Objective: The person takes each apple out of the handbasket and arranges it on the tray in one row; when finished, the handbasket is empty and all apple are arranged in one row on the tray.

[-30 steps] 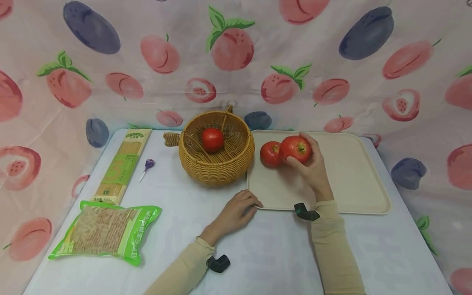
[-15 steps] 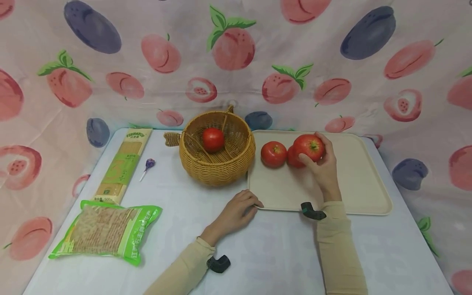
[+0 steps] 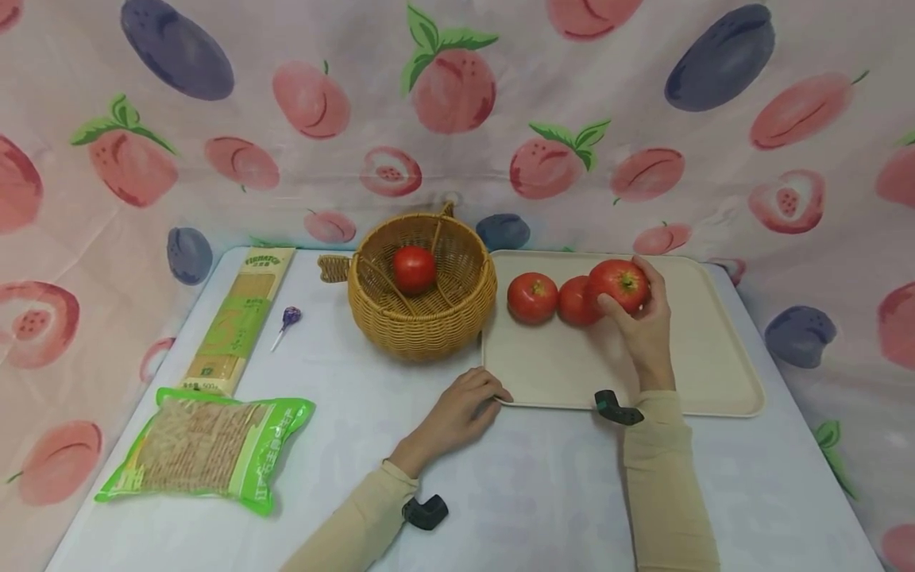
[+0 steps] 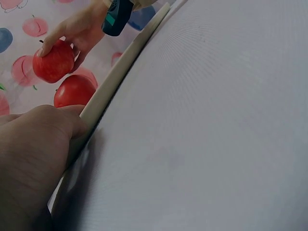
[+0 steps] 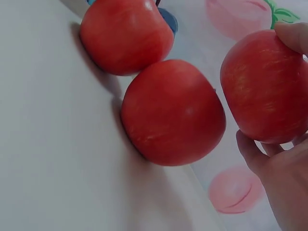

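Note:
My right hand [image 3: 646, 330] holds a red apple [image 3: 616, 284] above the tray, thumb on one side and fingers on the other. In the right wrist view this held apple [image 5: 264, 86] is apart from two more apples resting on the tray, a nearer one [image 5: 173, 113] and a farther one [image 5: 126, 36]. The beige tray [image 3: 689, 349] lies on the table's right half. My left hand [image 3: 457, 407] grips its near left corner; the left wrist view has a digit over the rim [image 4: 108, 91]. Another red apple [image 3: 415, 269] sits inside the wicker basket [image 3: 422, 338].
Left of the basket lies a purple-wrapped lollipop [image 3: 289, 319]. Farther left are a long pack of noodles [image 3: 239, 322] and a green-edged bag [image 3: 200, 453] of dry brownish food. Behind the table hangs a fruit-print cloth [image 3: 457, 175].
My right hand has moved right with its apple, away from the leftmost tray apple, so the second tray apple now shows between them. The left hand has stayed at the tray corner.

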`<action>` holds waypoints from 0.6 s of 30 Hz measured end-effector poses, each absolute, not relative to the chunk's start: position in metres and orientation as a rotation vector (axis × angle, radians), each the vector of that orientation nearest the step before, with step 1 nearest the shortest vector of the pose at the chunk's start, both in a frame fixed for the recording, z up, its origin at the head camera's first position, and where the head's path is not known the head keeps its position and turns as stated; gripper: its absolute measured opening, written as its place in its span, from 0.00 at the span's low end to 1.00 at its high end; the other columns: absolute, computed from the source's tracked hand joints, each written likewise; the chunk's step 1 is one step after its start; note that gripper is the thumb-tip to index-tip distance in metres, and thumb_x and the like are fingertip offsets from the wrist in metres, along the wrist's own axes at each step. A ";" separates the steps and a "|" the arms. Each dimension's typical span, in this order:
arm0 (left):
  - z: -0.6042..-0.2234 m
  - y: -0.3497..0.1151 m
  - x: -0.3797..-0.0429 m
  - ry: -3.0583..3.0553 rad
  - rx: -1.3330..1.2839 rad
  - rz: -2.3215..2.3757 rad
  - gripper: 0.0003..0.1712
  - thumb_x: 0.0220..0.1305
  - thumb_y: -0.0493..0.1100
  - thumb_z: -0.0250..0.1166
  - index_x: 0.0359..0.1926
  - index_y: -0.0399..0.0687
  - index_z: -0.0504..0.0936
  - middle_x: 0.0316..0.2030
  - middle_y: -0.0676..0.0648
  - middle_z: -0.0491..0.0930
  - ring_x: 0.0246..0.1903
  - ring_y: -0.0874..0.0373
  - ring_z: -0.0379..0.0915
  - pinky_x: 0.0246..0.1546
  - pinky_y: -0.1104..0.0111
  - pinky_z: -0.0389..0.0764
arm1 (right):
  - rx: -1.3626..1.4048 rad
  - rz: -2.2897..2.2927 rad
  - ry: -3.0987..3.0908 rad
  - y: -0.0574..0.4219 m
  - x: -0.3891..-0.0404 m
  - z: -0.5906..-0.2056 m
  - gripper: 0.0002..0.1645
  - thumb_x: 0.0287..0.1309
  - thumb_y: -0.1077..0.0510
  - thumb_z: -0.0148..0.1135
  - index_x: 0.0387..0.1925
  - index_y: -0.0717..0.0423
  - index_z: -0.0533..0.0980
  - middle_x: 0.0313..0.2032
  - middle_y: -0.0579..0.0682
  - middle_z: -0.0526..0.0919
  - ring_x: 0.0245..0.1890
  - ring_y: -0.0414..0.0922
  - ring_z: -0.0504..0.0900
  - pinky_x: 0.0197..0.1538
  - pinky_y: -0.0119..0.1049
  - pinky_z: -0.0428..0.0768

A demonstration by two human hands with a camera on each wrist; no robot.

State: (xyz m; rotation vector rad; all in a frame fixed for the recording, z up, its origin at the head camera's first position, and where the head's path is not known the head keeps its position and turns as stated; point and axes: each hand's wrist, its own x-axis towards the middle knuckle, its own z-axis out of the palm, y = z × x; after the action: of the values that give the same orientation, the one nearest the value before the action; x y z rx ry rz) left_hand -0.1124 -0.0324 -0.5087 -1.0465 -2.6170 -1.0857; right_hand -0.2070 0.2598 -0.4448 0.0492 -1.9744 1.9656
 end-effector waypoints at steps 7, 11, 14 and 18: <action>-0.509 -0.033 -0.113 -2.631 -1.046 -1.090 0.09 0.64 0.39 0.58 0.42 0.57 0.81 0.41 0.59 0.76 0.47 0.66 0.69 0.54 0.72 0.71 | 0.000 1.982 -1.974 0.267 -0.207 -0.450 0.44 0.48 0.66 0.69 0.66 0.47 0.63 0.64 0.48 0.65 0.63 0.44 0.63 0.54 0.21 0.74; -0.510 -0.033 -0.112 -2.640 -1.041 -1.088 0.09 0.64 0.40 0.58 0.43 0.57 0.81 0.41 0.59 0.76 0.48 0.66 0.69 0.54 0.72 0.71 | -0.029 1.975 -1.970 0.272 -0.209 -0.453 0.43 0.48 0.65 0.69 0.66 0.46 0.63 0.63 0.46 0.65 0.63 0.44 0.63 0.55 0.21 0.74; -0.510 -0.033 -0.112 -2.650 -1.038 -1.084 0.09 0.65 0.40 0.58 0.43 0.58 0.81 0.41 0.60 0.76 0.48 0.67 0.69 0.55 0.72 0.71 | -0.045 1.974 -1.963 0.276 -0.210 -0.456 0.43 0.49 0.65 0.69 0.66 0.45 0.63 0.63 0.45 0.65 0.63 0.44 0.62 0.56 0.21 0.73; -0.509 -0.034 -0.113 -2.656 -1.038 -1.077 0.09 0.65 0.40 0.58 0.43 0.58 0.81 0.41 0.59 0.76 0.48 0.66 0.69 0.55 0.72 0.71 | -0.047 1.962 -1.952 0.278 -0.210 -0.458 0.42 0.49 0.65 0.69 0.65 0.45 0.63 0.62 0.45 0.66 0.63 0.44 0.63 0.59 0.23 0.71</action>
State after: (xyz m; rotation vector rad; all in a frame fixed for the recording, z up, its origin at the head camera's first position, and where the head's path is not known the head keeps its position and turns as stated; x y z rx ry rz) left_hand -0.1129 -0.0341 -0.5087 -1.0384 -2.6557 -1.0769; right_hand -0.2102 0.2783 -0.4578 -0.0465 -1.9520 1.9622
